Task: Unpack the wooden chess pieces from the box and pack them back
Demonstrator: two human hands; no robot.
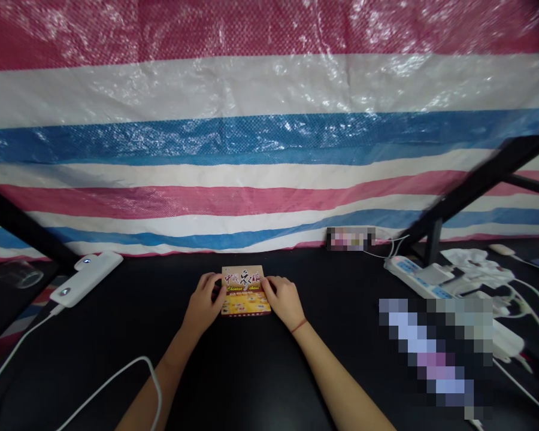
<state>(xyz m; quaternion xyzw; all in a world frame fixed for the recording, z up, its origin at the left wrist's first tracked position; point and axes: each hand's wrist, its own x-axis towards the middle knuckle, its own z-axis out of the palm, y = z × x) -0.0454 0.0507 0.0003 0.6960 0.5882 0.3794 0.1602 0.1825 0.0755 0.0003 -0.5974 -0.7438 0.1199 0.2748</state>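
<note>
A small Chinese chess box (246,293) with a printed lid lies on the black table, near the middle of the view. Its left side is gripped by my left hand (205,301), the thumb and curled fingers against the edge. My right hand (284,299) holds the opposite side, thumb along the edge and a thin reddish band around the wrist. The undersides of the fingers on both hands are hidden.
To the left lies a white device (87,280) with a white cable (22,344), near a clear glass (20,275). A power strip (424,276) with plugs and tangled cables stands at right. Black frame bars and striped sheeting (224,203) close off the back.
</note>
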